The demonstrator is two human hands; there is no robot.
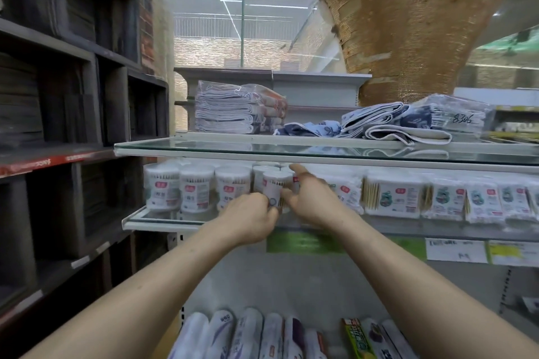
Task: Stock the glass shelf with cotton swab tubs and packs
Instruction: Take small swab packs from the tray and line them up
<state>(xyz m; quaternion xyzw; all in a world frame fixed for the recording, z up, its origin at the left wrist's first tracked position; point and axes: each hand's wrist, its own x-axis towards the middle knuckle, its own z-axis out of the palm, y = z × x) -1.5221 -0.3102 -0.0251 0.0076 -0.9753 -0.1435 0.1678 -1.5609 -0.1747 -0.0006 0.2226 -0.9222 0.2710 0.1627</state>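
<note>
Head view: a tub [274, 188] stands at the front of the lower glass shelf [151, 223]. The left hand [250, 218] grasps its base and the right hand [310, 202] curls on its right side — both grips closed on it. More tubs [194, 194] crowd just left and behind; packs [390, 197] line the right. An upper glass shelf [204, 151] with folded towels [233, 109] overhangs closely — rolls [248, 335] lie below.

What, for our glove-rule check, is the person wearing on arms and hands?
The left hand and right hand are bare, no gloves. The left forearm and right forearm are bare to the picture's edge: no sleeves, watch or bracelet in view. Rings are too small to tell.
</note>
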